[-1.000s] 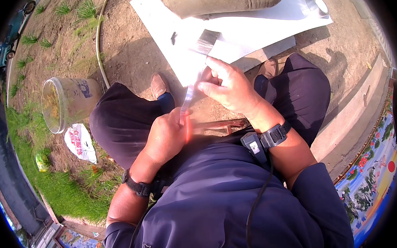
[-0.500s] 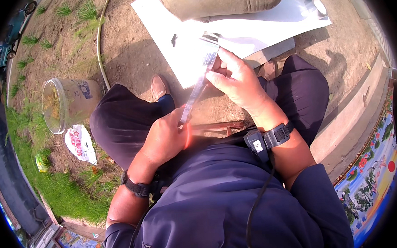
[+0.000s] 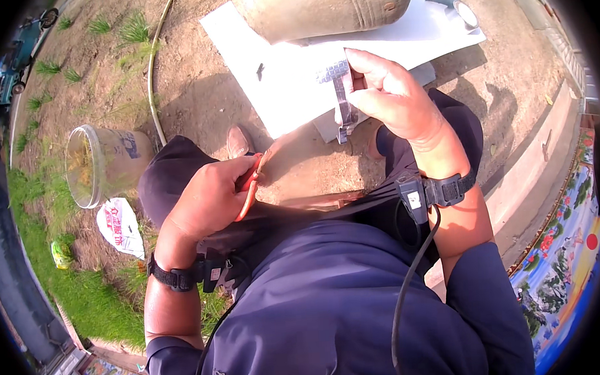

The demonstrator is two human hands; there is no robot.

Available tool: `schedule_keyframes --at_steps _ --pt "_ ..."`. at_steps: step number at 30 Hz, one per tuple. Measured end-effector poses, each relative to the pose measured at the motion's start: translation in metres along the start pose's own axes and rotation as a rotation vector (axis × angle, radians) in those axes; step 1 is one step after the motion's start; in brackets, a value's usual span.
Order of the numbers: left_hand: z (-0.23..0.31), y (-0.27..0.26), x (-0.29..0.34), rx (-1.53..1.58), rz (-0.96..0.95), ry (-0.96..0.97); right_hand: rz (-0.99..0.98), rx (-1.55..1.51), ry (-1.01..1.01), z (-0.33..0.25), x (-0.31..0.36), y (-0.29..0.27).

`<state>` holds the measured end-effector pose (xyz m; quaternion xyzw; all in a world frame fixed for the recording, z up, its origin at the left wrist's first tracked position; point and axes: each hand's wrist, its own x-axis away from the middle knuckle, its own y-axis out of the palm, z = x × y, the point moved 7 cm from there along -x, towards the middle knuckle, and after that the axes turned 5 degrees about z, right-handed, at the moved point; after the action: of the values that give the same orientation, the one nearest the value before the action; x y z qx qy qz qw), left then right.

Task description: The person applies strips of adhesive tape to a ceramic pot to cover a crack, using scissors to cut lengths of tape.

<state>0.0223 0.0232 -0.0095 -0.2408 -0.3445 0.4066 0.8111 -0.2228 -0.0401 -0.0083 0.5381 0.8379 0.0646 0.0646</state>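
My left hand [image 3: 209, 195] is closed around an orange-handled tool [image 3: 248, 193], over my left thigh. Its handles look like those of scissors, but its working end is mostly hidden by the fingers. Higher and to the right, my right hand [image 3: 393, 94] pinches a shiny silver strip of tape [image 3: 341, 104] between thumb and fingers. The strip's wider upper part has a grid pattern, and its narrow end hangs down, free of my left hand. Beneath and beyond it lies a white board [image 3: 268, 97], bearing a large tan rounded vessel [image 3: 318, 10] on its side.
A ring-shaped roll [image 3: 466, 16] and a small dark piece [image 3: 260, 71] lie on the board. Left of my knee are a clear plastic bucket [image 3: 119, 163] on its side and a white plastic bag [image 3: 120, 227]. A pale hose [image 3: 151, 86] crosses the dirt; a low ledge [image 3: 529, 155] runs along the right.
My left hand has let go of the strip's lower end and moved left, now showing the orange-handled tool. My right hand has moved right with the strip, which now hangs loose.
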Motion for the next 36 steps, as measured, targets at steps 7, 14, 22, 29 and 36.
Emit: schedule_keyframes --at_steps 7,14,22,29,36 --pt "0.021 -0.017 -0.004 0.053 -0.072 0.055 -0.032 0.048 -0.065 -0.02 0.001 0.02" --pt "0.028 -0.017 -0.001 0.024 -0.147 0.09 -0.137 0.393 -0.194 -0.036 0.0 0.032" --pt "0.03 -0.015 0.001 0.097 -0.187 0.115 -0.182 0.444 -0.13 -0.04 -0.001 0.039" --pt "0.026 -0.011 0.0 0.118 -0.235 0.124 -0.278 0.464 -0.062 -0.039 -0.002 0.044" --pt "0.02 -0.005 0.002 0.255 -0.308 0.038 -0.363 0.395 0.044 -0.034 -0.002 0.047"
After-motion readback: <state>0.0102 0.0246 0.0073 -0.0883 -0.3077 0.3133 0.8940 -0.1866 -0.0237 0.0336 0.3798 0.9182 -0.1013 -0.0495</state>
